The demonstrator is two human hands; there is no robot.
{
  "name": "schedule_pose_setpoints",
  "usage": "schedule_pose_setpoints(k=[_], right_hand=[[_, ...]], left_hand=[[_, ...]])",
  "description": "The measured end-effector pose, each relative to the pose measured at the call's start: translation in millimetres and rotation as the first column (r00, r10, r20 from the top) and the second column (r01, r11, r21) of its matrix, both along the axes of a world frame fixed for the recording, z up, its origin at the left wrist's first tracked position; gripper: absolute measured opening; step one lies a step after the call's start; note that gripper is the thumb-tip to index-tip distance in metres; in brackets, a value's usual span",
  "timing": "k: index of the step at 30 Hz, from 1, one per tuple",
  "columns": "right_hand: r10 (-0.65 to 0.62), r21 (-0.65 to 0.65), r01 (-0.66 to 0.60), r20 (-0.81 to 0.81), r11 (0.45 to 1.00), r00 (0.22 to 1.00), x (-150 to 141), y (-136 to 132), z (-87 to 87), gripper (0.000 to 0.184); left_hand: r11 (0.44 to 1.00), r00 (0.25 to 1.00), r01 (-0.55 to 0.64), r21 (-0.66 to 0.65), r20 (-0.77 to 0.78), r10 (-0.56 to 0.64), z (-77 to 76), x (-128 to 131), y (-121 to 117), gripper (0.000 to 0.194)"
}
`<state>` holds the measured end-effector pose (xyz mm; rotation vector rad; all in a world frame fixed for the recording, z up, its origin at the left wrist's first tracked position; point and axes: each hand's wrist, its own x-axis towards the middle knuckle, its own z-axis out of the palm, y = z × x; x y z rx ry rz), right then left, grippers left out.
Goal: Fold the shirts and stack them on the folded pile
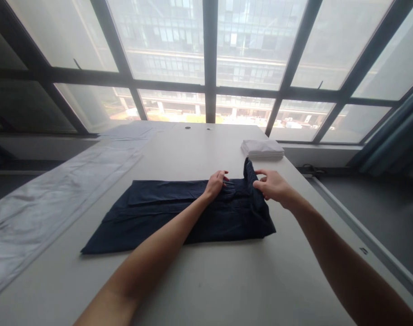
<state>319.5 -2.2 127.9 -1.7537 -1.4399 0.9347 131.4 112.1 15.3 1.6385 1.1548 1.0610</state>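
Note:
A dark navy piece of folded cloth [152, 213], perhaps a garment, lies flat and lengthwise across the white table. Its right end stands raised and bent up from the table. My right hand [274, 184] pinches that raised edge between thumb and fingers. On the cloth's upper side, a short way left of the raised end, rests my left hand [215, 184]. The left fingers are curled against the fabric, and their tips are partly hidden, so whether they grip it does not show. Small creases run through the cloth beside the left hand.
A neat stack of folded white cloth [262, 148] sits at the table's back right. Crumpled whitish sheeting [67, 194] covers the left side. The white table [206, 280] reaches towards large framed windows [172, 40]. A blue-grey curtain [392, 131] hangs at right.

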Motion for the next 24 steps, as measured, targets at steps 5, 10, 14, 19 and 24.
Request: schedule_pose_setpoints(k=[5, 10, 14, 19, 24], right_hand=[[0.286, 0.081, -0.288, 0.038, 0.954, 0.958, -50, 1, -36.6, 0.06], [0.491, 0.313, -0.466, 0.001, 0.827, 0.871, -51, 3, -60.0, 0.03], [0.074, 0.462, -0.048, -0.038, 0.886, 0.997, -14, 24, -69.5, 0.031], [0.07, 0.479, -0.132, 0.145, 0.868, 0.987, -3, 17, -91.6, 0.043], [0.307, 0.375, -0.486, 0.444, 0.789, 0.842, -31, -46, -86.3, 0.05]], left_hand=[[0.937, 0.984, 0.161, -0.31, 0.122, -0.128, 9.3, -15, 9, 0.071], [0.949, 0.991, 0.131, -0.286, -0.002, -0.137, 13.7, -20, 5, 0.054], [0.931, 0.982, 0.179, -0.319, 0.006, -0.186, 18.6, -19, 2, 0.029], [0.909, 0.978, 0.181, -0.377, -0.028, -0.207, 24.3, -31, 11, 0.016], [0.904, 0.983, 0.125, -0.41, -0.075, -0.17, 24.8, -41, 14, 0.027]])
